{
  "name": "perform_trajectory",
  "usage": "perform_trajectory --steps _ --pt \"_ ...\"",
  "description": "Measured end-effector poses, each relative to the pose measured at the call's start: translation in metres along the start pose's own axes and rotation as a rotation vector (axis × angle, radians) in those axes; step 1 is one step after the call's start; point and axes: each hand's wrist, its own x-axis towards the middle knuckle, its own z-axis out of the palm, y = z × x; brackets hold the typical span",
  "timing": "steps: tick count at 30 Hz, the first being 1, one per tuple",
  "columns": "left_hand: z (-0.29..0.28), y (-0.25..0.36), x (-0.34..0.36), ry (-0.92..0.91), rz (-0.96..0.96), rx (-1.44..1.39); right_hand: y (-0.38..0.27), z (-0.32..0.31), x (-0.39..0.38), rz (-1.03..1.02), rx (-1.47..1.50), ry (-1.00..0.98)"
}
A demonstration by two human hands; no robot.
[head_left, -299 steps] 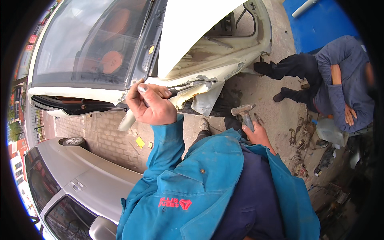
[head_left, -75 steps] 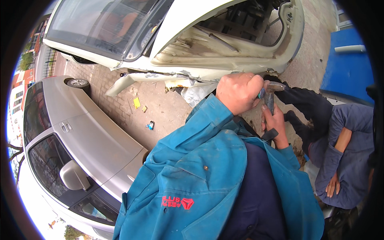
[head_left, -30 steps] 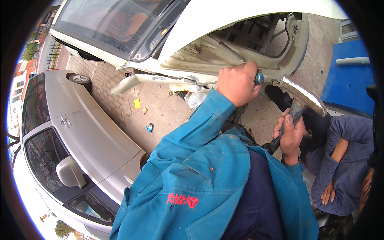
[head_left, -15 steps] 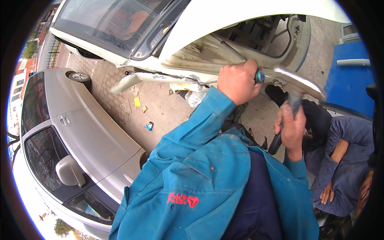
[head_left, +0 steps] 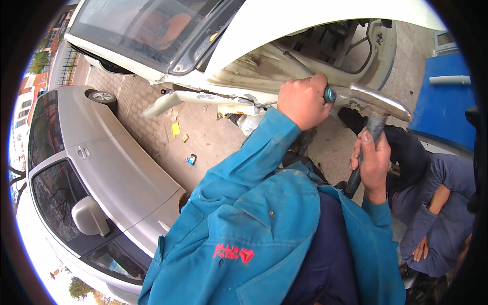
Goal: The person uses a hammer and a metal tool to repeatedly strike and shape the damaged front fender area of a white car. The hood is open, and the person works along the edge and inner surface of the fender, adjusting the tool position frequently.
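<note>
My left hand (head_left: 304, 101) is closed round a screwdriver-like tool, whose round teal-capped handle end (head_left: 330, 94) points right. A thin shaft seems to run from the fist leftward to the dented edge of the white car panel (head_left: 223, 91); its tip I cannot make out. In my right hand (head_left: 373, 162) is a hammer (head_left: 376, 122), gripped by its dark handle. The hammer's metal head stands just right of the handle end, apart from it.
A silver car (head_left: 107, 147) stands on the left. At the right sits another person (head_left: 437, 203) with arms folded, below a blue panel (head_left: 442, 96). A yellow scrap (head_left: 176, 129) and a small blue wrapper (head_left: 191, 159) lie on the ground.
The hammer has shifted slightly, its handle tilting a little, and is less blurred now. My left hand stays nearly in place. The seated person's arms appear slightly farther right.
</note>
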Motion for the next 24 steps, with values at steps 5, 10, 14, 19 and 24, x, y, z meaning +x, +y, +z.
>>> perform_trajectory --steps 5,10,14,19,24 --pt "0.003 -0.004 0.002 -0.009 -0.007 0.008 0.009 0.008 0.001 -0.097 0.152 0.099" --pt "0.001 -0.004 0.003 -0.006 0.017 -0.019 0.011 -0.001 0.006 -0.018 -0.089 -0.056" --pt "-0.013 0.005 -0.012 0.067 0.052 -0.068 0.018 -0.010 -0.002 0.063 0.124 0.078" --pt "-0.044 0.017 -0.066 0.117 0.275 -0.250 0.029 -0.016 -0.015 0.115 0.043 0.077" --pt "-0.057 0.014 -0.102 -0.055 0.475 -0.190 0.041 -0.012 -0.027 0.218 0.044 0.109"
